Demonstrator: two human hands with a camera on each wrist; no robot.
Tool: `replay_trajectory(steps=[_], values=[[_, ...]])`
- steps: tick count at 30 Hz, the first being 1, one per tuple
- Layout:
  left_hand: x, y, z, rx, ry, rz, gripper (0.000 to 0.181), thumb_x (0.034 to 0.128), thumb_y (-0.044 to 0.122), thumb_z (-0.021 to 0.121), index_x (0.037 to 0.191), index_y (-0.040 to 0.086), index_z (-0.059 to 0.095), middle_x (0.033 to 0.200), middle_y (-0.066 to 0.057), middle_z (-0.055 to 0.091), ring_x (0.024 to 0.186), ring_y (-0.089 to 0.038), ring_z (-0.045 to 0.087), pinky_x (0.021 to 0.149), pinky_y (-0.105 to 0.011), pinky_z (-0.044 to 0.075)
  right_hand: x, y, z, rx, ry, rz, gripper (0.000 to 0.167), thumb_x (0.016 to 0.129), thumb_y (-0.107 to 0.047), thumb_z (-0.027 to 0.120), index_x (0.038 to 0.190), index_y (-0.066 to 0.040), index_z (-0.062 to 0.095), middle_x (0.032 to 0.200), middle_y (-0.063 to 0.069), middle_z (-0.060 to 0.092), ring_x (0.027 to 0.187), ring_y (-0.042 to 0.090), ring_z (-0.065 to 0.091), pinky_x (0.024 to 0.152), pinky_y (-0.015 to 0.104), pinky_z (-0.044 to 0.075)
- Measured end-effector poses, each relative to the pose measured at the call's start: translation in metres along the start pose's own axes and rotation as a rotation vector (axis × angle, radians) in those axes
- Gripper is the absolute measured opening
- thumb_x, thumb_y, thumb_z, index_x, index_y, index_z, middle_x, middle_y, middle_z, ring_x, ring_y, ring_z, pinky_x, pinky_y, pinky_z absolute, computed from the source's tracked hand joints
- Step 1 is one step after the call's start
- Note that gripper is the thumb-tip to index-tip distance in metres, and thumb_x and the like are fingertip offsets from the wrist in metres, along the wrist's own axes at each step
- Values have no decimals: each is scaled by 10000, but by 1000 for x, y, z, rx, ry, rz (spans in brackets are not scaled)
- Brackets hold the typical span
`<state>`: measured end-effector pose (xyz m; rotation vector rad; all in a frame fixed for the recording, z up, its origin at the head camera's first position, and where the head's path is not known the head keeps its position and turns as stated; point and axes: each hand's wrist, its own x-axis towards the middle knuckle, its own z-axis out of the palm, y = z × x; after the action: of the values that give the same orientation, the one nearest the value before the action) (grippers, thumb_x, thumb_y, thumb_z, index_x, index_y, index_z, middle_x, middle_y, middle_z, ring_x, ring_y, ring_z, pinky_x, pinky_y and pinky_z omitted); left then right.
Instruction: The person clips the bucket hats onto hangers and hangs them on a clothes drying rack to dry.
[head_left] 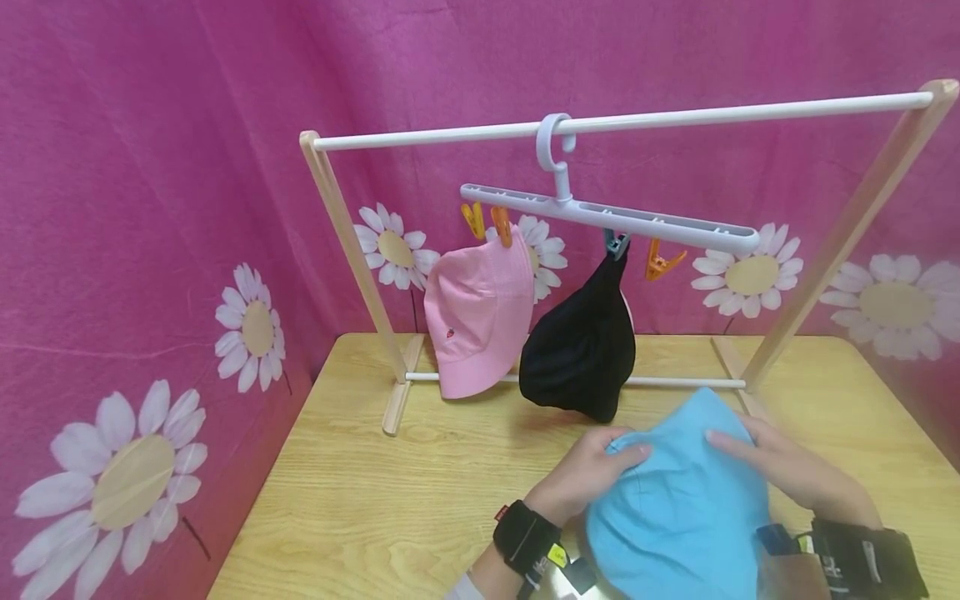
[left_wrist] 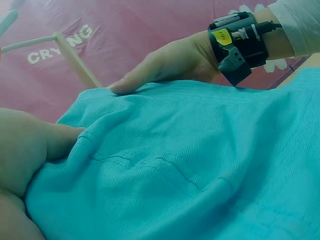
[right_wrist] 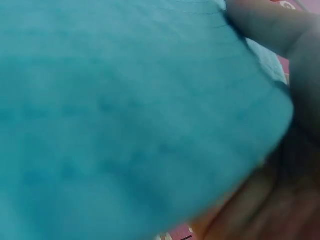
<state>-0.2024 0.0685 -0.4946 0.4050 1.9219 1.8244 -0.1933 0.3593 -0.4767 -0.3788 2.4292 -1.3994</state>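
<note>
A light blue bucket hat (head_left: pixel 675 508) is held up over the front right of the table. My left hand (head_left: pixel 588 471) pinches its left edge, thumb on the near side. On the opposite edge, my right hand (head_left: pixel 795 467) grips the cloth with its thumb on top and the other fingers behind. Folds and stitched seams of the blue hat (left_wrist: pixel 160 165) fill much of the left wrist view. Beyond the hands, a pink bucket hat (head_left: pixel 480 308) and a black hat (head_left: pixel 581 342) hang from a grey clip hanger (head_left: pixel 622 218).
The hanger hooks over the white top rod (head_left: pixel 712 115) of a wooden-legged rack on the wood-grain table (head_left: pixel 322 500). Orange (head_left: pixel 501 227) and green clips (head_left: pixel 617 244) hold the hats. A yellow clip (head_left: pixel 472 219) and another orange clip (head_left: pixel 660 261) hang without hats. Flowered pink cloth (head_left: pixel 187 208) surrounds the table.
</note>
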Motion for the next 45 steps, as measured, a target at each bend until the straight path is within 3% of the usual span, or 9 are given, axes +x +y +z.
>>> replay_trajectory(steps=[5,9,13,19,23,28,32,39,45], values=[[0,3,-3,-56,-7,35,190,1050,282,649,1112,144,763,920,61,697,851,-64,640,841,-253,541,-3,-6,0,17,-15,-28,474,1112,-186,485,1505,68,408,1248,35,653,1096,33,613,884,290,526],[0,5,-3,-96,-20,58,205,1053,263,646,1145,120,761,935,63,707,861,-57,645,852,-241,541,-4,-12,2,-28,10,0,627,1094,-248,547,1606,15,300,1444,180,563,1153,-47,551,938,368,518],[0,8,-2,-89,-36,65,191,1057,252,639,1118,107,749,889,54,672,838,-56,629,818,-228,530,-6,-17,5,-65,36,-7,726,1082,-278,580,1649,-13,212,1590,223,429,1200,-152,446,970,298,484],[3,10,0,-48,-4,51,160,1043,278,660,1030,132,724,827,33,612,810,-75,610,776,-243,509,-5,-25,8,-46,63,-47,481,1084,-254,579,1501,-35,480,1317,103,647,1121,29,602,907,250,514],[4,8,-2,25,-3,49,172,1003,322,717,1146,227,719,984,88,679,911,-62,632,861,-267,538,-3,-28,11,18,44,-24,352,1085,-244,572,1365,-32,585,1137,78,702,1025,164,665,850,311,545],[1,4,-8,244,14,161,429,950,396,774,1348,286,654,1222,175,660,1084,-14,596,999,-276,506,5,-29,22,76,-25,-62,316,1072,-200,592,1346,-44,596,1092,69,715,981,199,693,828,338,564],[-3,3,-12,274,38,200,344,953,400,777,1250,242,708,1119,164,686,1016,-20,606,958,-262,509,11,-30,32,91,-41,-169,269,1061,-121,597,1297,6,621,1044,73,721,925,184,704,810,334,581],[-5,6,-19,294,97,253,211,971,390,758,1071,204,757,944,140,677,879,-19,584,776,-222,498,14,-36,40,94,-38,-75,403,1050,-228,637,1406,-51,571,1204,95,704,1037,204,695,866,327,581],[-7,14,-28,309,106,270,214,977,404,748,1063,210,775,902,138,694,846,-26,593,730,-219,499,21,-41,46,80,-12,-99,423,1049,-231,636,1411,-20,572,1230,131,693,1050,196,688,885,323,568]])
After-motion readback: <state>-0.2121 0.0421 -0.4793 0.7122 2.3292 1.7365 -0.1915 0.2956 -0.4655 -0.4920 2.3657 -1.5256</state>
